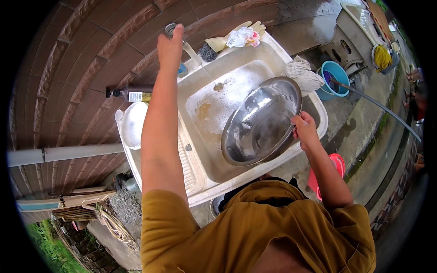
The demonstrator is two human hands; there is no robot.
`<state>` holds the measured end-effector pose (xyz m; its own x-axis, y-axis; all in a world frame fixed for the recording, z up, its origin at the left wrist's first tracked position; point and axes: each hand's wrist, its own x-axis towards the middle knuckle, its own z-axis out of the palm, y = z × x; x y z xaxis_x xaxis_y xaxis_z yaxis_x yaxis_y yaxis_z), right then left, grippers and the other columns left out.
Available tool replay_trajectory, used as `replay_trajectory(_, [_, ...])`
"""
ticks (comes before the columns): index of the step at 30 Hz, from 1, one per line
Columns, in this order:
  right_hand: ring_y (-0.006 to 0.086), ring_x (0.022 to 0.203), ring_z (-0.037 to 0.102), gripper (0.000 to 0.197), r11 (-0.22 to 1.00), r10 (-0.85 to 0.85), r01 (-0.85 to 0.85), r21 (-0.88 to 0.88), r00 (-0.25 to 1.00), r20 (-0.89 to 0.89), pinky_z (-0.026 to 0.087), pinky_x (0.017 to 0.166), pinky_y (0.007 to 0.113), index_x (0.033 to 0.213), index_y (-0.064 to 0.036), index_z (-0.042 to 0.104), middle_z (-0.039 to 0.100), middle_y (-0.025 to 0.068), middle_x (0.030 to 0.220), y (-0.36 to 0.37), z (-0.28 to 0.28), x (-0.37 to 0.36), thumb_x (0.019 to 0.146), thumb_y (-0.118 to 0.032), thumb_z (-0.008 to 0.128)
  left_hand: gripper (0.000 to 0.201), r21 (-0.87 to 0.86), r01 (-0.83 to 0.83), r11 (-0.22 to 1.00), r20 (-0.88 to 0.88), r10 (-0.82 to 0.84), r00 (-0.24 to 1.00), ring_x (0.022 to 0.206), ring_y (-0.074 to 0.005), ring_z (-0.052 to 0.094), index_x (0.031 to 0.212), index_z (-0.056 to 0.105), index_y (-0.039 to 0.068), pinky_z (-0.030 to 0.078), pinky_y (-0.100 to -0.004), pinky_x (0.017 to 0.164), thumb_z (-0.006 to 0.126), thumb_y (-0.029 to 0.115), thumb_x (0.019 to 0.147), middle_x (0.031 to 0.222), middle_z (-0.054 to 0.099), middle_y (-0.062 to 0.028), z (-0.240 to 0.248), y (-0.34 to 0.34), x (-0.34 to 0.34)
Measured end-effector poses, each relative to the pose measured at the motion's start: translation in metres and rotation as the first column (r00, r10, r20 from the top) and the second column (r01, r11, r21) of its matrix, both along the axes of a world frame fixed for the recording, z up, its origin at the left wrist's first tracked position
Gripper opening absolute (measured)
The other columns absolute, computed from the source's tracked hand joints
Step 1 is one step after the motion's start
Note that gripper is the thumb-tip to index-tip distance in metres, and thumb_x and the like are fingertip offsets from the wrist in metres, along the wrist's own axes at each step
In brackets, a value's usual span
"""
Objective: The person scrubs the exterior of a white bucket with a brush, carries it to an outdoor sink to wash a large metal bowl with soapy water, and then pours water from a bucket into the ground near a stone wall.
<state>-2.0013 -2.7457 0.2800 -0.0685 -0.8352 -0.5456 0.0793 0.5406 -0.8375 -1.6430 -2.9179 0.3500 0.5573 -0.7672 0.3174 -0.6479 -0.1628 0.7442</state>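
My left hand (170, 49) reaches to the tap (192, 53) at the sink's far left edge, its fingers closed about the tap's handle (170, 29). A thin trickle seems to fall from the spout. My right hand (306, 130) grips the rim of a large, shiny metal basin (264, 120). The basin is tilted over the right part of the pale sink (200, 157), its hollow facing up and left, with a wet sheen inside. Suds and a yellowish patch lie on the sink's floor.
Rubber gloves (217, 43), a crumpled plastic bag (241, 37) and a dark scourer (207, 53) lie on the back rim. A wet cloth (304, 75) hangs over the right edge. White bowl (134, 125) and bottle (132, 94) stand left; a blue bucket (334, 73) stands right.
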Motion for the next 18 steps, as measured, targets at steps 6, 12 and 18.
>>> replay_trajectory(6, [0.0077,0.037,0.038,0.008,1.000,-0.002,0.002,-0.027,1.000,-0.014,0.029,0.034,0.020,0.067,-0.0056,0.046,0.042,0.0009,0.050,0.001,-0.003,0.003,0.072,-0.010,0.050,0.045,0.176,-0.013,0.984,0.422,-0.063,0.905,0.088,-0.0373,0.054,0.095,0.052,-0.008,0.042,-0.0392,0.077,0.053,0.031,0.072,0.089,0.057,-0.0248,-0.011,-0.033,0.022])
replay_trajectory(12, [0.0070,0.037,0.037,0.009,0.999,-0.045,0.045,-0.019,0.999,-0.029,0.027,0.034,0.020,0.065,-0.0073,0.046,0.042,-0.0003,0.050,-0.001,-0.002,0.002,0.071,-0.010,0.052,0.025,0.125,0.195,0.973,0.164,-0.214,0.963,0.078,-0.0291,0.055,0.092,0.050,0.001,0.042,-0.0371,0.069,0.047,0.020,0.076,0.083,0.056,-0.0183,0.007,-0.012,0.011])
replay_trajectory(18, [0.0070,0.037,0.037,0.016,0.995,-0.075,0.075,-0.069,0.997,-0.004,0.027,0.034,0.020,0.061,-0.0090,0.042,0.042,-0.0002,0.049,-0.008,0.009,0.006,0.072,-0.011,0.054,0.059,0.210,0.239,0.948,-0.181,-0.202,0.963,0.075,-0.0169,0.053,0.110,0.043,-0.007,0.041,-0.0277,0.070,0.053,0.041,0.078,0.081,0.057,-0.0117,-0.142,0.071,0.002])
